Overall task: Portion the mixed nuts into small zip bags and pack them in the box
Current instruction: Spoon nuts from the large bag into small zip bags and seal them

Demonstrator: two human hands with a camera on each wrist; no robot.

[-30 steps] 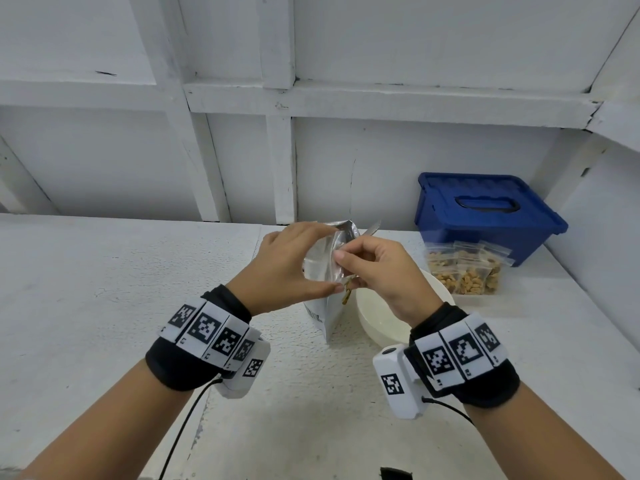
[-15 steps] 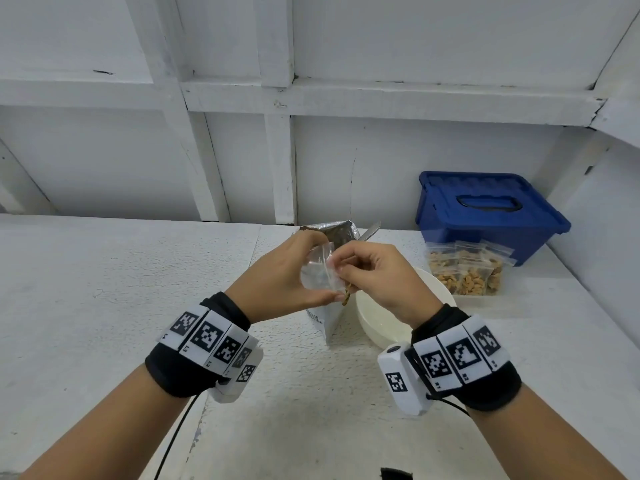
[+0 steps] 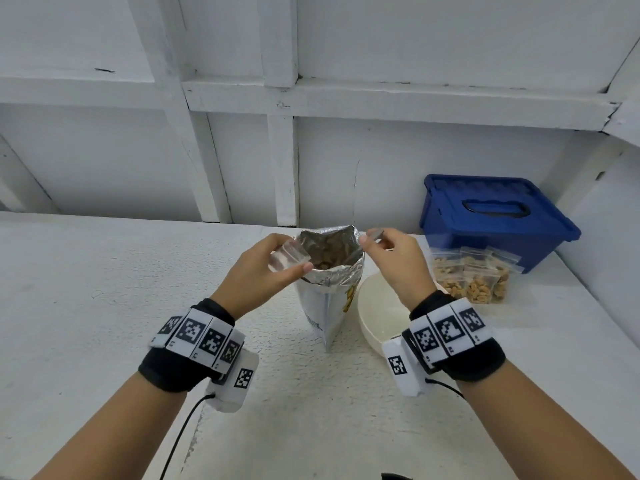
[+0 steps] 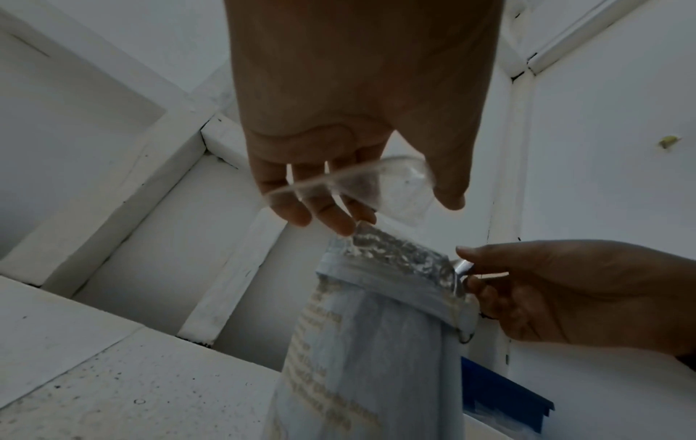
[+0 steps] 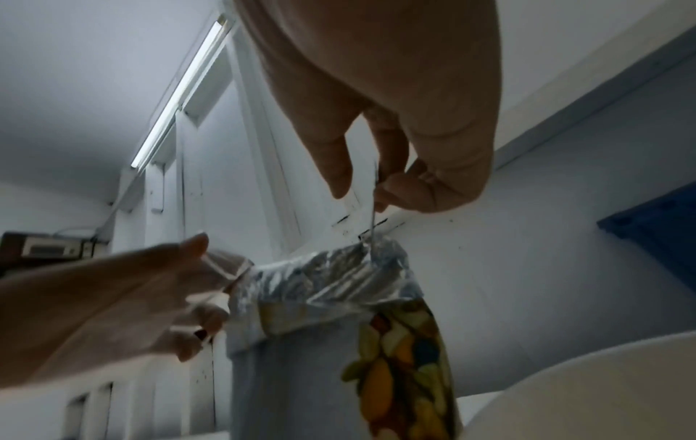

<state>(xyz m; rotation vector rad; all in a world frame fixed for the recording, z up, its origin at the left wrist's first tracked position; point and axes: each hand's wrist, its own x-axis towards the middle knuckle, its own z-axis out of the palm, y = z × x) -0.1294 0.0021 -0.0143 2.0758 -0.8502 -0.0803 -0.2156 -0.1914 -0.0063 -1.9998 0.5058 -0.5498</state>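
Bag (image 3: 289,258), empty, pinched between thumb and fingers of left hand (image 3: 256,271), just left of pouch (image 3: 329,299) mouth. Right hand (image 3: 394,261) gripping spoon (image 3: 374,233) handle at pouch's right rim. Box (image 3: 491,216) right of pouch, lid on.

Left wrist: bag mouth bowed open.

Right wrist: spoon dipping into pouch.

Best to hold bag close to pouch rim, scoop modestly, lift level.

Half a second ago, hands together in front of pouch; now spread to either side.

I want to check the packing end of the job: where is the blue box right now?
In the head view the blue box sits lid-on at the table's far right against the wall, just behind the filled zip bags.
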